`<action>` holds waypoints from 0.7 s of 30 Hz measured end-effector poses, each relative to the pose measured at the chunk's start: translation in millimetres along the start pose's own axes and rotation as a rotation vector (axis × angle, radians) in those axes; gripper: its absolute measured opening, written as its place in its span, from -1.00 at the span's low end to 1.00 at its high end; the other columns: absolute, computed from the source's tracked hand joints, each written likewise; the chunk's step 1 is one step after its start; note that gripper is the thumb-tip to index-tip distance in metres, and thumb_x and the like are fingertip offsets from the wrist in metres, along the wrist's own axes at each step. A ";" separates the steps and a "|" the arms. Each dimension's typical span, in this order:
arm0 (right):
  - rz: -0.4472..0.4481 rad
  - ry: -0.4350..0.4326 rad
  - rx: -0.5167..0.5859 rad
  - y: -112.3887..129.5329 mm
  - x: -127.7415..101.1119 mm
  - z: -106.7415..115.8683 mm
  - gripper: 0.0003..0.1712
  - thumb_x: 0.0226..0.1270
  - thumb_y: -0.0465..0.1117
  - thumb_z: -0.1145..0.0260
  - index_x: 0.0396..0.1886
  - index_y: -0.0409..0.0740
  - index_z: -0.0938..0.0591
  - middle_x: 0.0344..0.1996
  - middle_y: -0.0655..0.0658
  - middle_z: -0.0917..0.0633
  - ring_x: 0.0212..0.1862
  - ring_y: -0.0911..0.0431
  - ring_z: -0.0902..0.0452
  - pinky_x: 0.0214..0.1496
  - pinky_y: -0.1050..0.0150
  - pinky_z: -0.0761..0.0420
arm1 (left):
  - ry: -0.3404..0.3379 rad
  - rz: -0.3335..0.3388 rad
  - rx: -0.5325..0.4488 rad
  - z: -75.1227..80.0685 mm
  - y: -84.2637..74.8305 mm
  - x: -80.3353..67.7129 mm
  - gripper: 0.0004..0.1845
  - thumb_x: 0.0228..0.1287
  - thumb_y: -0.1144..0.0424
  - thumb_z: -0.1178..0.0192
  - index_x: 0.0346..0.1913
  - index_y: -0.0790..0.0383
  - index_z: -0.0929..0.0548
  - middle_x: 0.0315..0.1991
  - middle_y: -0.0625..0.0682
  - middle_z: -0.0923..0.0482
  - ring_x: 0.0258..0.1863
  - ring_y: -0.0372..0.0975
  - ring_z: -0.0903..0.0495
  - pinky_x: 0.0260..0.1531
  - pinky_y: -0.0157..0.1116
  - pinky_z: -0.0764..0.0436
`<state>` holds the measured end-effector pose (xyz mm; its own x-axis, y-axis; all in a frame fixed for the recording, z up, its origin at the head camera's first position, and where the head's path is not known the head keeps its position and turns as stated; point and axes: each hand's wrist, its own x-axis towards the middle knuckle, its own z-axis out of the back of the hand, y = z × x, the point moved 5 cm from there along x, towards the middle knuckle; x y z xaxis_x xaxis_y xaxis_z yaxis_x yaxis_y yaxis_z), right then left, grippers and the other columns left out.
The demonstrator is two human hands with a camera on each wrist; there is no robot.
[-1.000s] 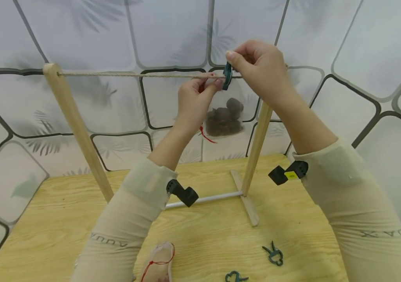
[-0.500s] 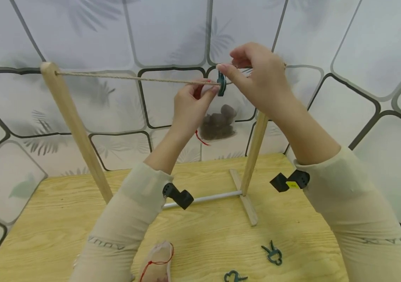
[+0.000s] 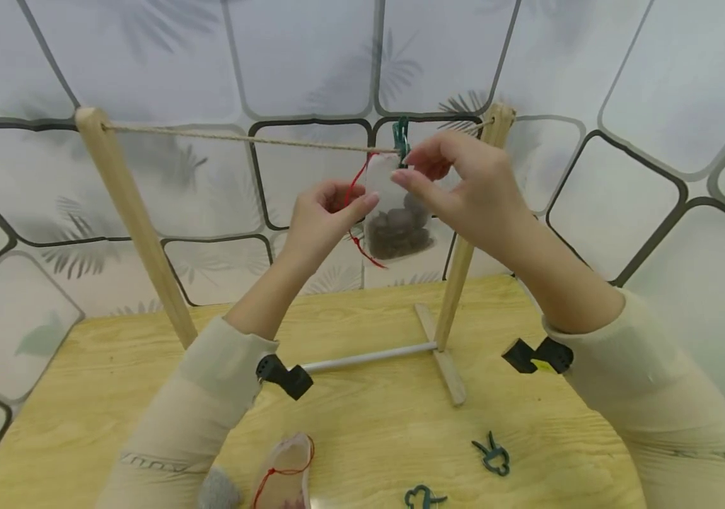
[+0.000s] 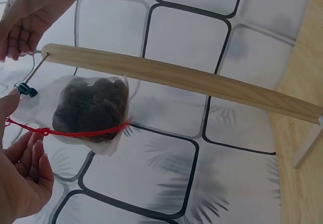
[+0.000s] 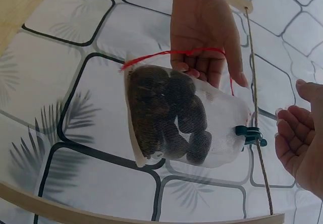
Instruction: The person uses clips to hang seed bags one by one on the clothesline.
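Observation:
A white mesh bag of dark lumps hangs from a green clip on a rope strung between two wooden posts. A red drawstring trails from the bag's left side. My left hand hovers just left of the bag with relaxed fingers close to the string, and holds nothing. My right hand hangs just right of the clip, loosely curled and empty. In the right wrist view the bag hangs from the clip in front of my flat left hand.
The left post and right post stand on a wooden table, joined by a grey bar. Two loose green clips lie near the front edge. Another mesh bag with a red string lies at the front.
My right hand let go of the clip and came down from the rope. My left hand also dropped away. The bag now hangs from the clip by itself.

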<state>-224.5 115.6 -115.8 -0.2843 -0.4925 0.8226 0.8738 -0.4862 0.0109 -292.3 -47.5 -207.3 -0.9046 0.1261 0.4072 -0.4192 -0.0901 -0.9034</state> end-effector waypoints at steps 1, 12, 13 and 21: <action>-0.014 0.017 0.025 1.9 -3.3 -2.8 -0.75 0.07 -0.33 -0.46 -0.36 -0.41 -0.58 -0.47 -0.21 -0.64 -0.41 0.12 -0.50 -0.26 0.51 -0.45 | 0.019 0.028 -0.006 1.0 3.0 -3.1 -0.69 0.15 0.14 -0.34 -0.13 0.26 -0.63 -0.35 -0.04 -0.58 -0.33 -0.27 -0.53 -0.27 -0.38 -0.53; -0.330 0.326 0.164 5.2 -50.6 -35.8 -0.76 0.10 -0.21 -0.46 -0.31 -0.22 -0.61 -0.49 0.01 -0.63 -0.44 0.27 -0.51 -0.39 0.41 -0.52 | 0.253 0.230 0.284 10.5 47.1 -44.2 -0.58 0.10 0.01 -0.35 -0.06 0.18 -0.57 -0.27 0.03 -0.57 -0.30 -0.17 -0.51 -0.34 -0.29 -0.50; -0.349 0.353 0.168 5.0 -55.6 -38.3 -0.76 0.11 -0.20 -0.46 -0.30 -0.21 -0.61 -0.49 0.02 -0.62 -0.44 0.28 -0.50 -0.39 0.40 -0.52 | 0.273 0.236 0.305 10.5 50.9 -49.0 -0.59 0.08 0.03 -0.37 -0.08 0.18 -0.58 -0.28 0.04 -0.57 -0.31 -0.16 -0.51 -0.34 -0.28 -0.51; -0.494 0.552 0.219 0.0 -95.2 -59.3 -0.75 0.15 -0.11 -0.42 -0.29 -0.14 -0.60 -0.49 0.07 -0.60 -0.46 0.26 -0.48 -0.40 0.37 -0.53 | 0.381 0.204 0.457 15.7 74.3 -84.3 -0.59 -0.03 0.13 -0.47 -0.17 0.24 -0.57 -0.36 0.02 -0.53 -0.39 -0.23 -0.50 -0.34 -0.30 -0.52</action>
<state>-220.8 119.7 -227.8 -0.7669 -0.5722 0.2905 0.6361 -0.6179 0.4621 -248.4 -80.3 -306.7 -0.9140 0.3977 0.0799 -0.3079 -0.5520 -0.7749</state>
